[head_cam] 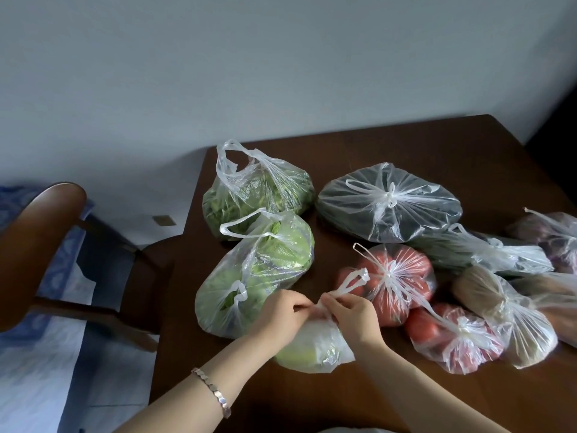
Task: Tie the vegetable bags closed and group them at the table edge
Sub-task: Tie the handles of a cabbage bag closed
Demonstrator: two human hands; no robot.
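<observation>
Lower centre of the frame: your left hand (282, 310) and right hand (352, 314) both pinch the twisted handles of the pale cabbage bag (315, 346), which lies on the desk (406, 145). An untied bag of greens (259, 267) lies just beside it at left; a knotted tomato bag (396, 276) lies at right.
</observation>
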